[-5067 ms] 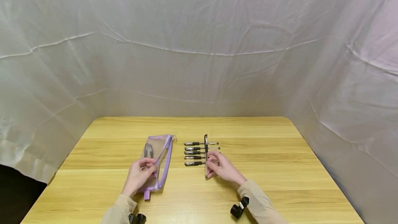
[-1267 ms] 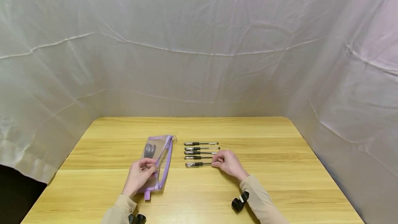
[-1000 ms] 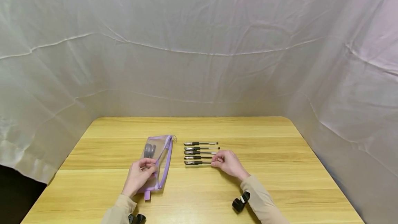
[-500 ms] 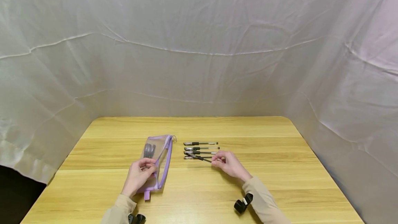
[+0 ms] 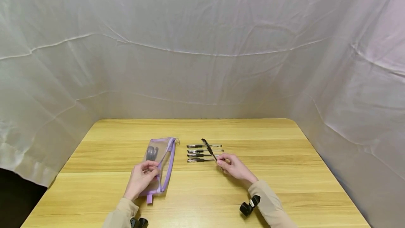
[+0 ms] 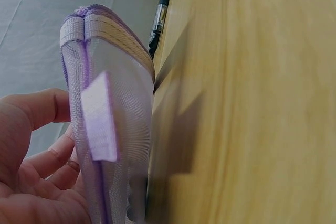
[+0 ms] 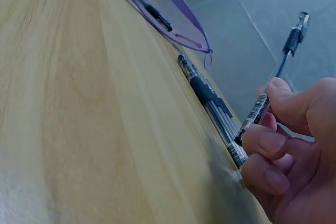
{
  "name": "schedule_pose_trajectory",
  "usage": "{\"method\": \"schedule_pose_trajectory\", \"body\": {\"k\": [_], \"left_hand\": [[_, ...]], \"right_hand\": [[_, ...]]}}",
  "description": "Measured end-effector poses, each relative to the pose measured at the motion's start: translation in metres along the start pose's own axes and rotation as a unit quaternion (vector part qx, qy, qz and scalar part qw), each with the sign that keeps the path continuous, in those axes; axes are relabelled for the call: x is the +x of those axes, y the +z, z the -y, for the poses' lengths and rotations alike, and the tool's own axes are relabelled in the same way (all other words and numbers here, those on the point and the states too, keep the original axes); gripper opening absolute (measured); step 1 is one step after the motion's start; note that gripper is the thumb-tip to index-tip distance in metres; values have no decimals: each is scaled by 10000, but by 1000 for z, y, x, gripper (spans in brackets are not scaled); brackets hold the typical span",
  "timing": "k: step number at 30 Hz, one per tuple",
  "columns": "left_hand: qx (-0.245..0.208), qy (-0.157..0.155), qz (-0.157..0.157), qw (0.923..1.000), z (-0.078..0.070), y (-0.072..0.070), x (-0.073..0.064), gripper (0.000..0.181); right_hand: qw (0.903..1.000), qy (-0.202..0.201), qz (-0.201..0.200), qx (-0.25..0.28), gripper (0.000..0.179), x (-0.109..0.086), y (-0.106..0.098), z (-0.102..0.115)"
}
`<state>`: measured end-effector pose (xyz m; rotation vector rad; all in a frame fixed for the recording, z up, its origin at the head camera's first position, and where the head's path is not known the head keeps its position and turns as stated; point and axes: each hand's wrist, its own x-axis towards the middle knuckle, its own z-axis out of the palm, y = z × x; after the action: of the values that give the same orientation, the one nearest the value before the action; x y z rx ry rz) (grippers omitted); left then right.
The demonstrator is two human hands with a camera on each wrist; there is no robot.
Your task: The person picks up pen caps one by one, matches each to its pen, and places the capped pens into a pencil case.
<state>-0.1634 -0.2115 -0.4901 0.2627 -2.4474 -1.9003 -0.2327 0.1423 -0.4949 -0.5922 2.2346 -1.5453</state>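
My left hand (image 5: 142,178) pinches the side edge of a purple-trimmed mesh pencil pouch (image 5: 171,167), whose zip opening gapes toward the right. Dark pen ends (image 5: 152,153) show through its mesh. In the left wrist view the pouch (image 6: 113,114) stands on its side, a lilac tab hanging at its near end. My right hand (image 5: 235,168) grips a black gel pen (image 5: 207,146) by its barcoded rear end, the capped end raised and slanting away to the left. Below it lie several matching pens (image 5: 195,160) in a parallel row, caps to the left.
A wooden table (image 5: 269,143) carries everything, with grey cloth (image 5: 202,80) hanging behind it and at the sides. The pouch's metal ring (image 5: 177,141) sits at its far corner, left of the pen row. Black wrist cameras (image 5: 250,205) are strapped to both forearms.
A pen held over the row earlier is gone from there. My right hand has since lifted the row's nearest pen, swinging its cap up and away. The left hand stays on the pouch.
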Motion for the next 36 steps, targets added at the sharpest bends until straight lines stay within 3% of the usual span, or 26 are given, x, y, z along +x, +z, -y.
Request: {"method": "schedule_pose_trajectory", "body": {"k": [6,17,23,28,36], "left_hand": [[4,-3,28,10000,0,0,-1,25],[58,1,24,10000,-1,0,-1,24],[86,21,37,10000,0,0,0,24],[95,0,32,10000,0,1,0,25],[101,65,80,9999,-3,1,-3,24]], "right_hand": [[9971,-42,85,749,31,-1,1,1],[9937,1,142,1110,38,0,4,3],[9862,110,103,1651,51,2,7,4],[9772,455,75,2074,57,8,16,8],[9594,810,400,2670,53,22,41,17]]}}
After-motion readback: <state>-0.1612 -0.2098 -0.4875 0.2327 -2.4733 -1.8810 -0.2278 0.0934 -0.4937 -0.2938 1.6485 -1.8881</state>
